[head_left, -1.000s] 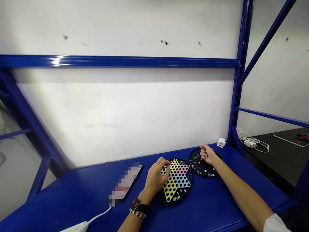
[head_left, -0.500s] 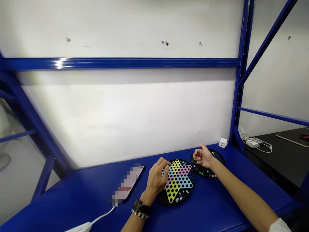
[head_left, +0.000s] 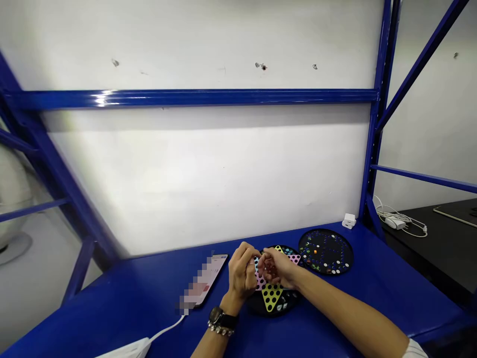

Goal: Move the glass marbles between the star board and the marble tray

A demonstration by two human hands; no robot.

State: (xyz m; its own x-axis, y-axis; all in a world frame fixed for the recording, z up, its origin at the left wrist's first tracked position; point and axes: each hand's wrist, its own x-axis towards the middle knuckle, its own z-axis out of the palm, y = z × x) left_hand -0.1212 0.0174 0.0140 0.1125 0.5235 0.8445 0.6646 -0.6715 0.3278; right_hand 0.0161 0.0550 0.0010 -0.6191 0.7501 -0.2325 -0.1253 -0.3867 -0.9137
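A round black tray point(head_left: 257, 307) holds a star-shaped Chinese checkers board point(head_left: 274, 298) with yellow, pink and blue points and rows of holes. Over the board's left side, my left hand point(head_left: 242, 271) is closed, its fingers curled in and a watch at the wrist. My right hand point(head_left: 280, 268) faces it over the middle of the board, fingertips close to the left hand's, with curled fingers. Whatever the two hands hold, if anything, is hidden. Behind and to the right lies a second round black tray point(head_left: 328, 253) with scattered small coloured and white pieces.
A phone point(head_left: 208, 278) on a white cable lies left of the board on the blue tabletop point(head_left: 149, 283). A white charger point(head_left: 349, 221) stands at the back right, near a blue upright post point(head_left: 368, 149). A white wall rises behind.
My right hand has moved left from the second tray to the board, meeting my left hand. The left hand's fingers have lifted and curled in. The view has shifted slightly.
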